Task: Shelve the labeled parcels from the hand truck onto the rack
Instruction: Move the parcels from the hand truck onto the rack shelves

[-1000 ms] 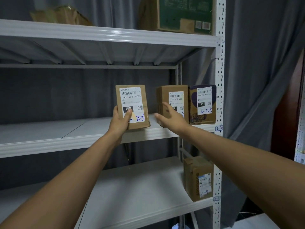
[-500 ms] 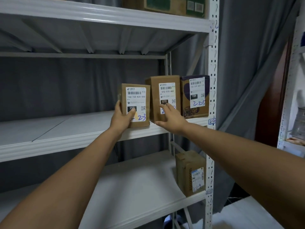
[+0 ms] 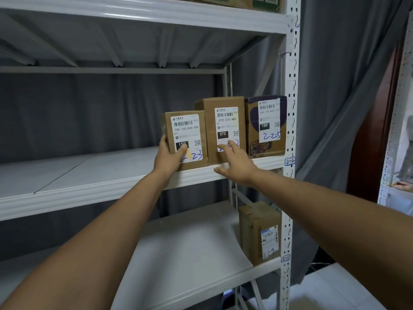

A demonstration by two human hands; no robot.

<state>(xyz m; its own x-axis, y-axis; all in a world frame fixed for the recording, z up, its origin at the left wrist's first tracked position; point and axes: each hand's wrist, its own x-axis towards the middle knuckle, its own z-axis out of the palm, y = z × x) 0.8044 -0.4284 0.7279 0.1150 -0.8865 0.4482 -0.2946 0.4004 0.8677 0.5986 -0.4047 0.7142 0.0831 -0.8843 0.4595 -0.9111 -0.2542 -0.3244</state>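
Parcel 2-3 held upright on the rack shelf (image 3: 125, 175)

Left hand (image 3: 168, 158) grips parcel 2-3 (image 3: 190, 135); right hand (image 3: 237, 163), fingers spread, hides part of the 070 parcel's (image 3: 223, 108) handwritten number.

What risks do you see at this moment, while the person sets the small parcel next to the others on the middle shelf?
1. The 2-3 parcel stands upright at the very front lip of the middle shelf; if the left hand lets go early, it may tip forward and fall.
2. The right hand, fingers spread, touches the 070 parcel; a push could shift it against the 2-25 parcel.
3. The left thumb covers part of the handwritten code, so a misreading is possible.
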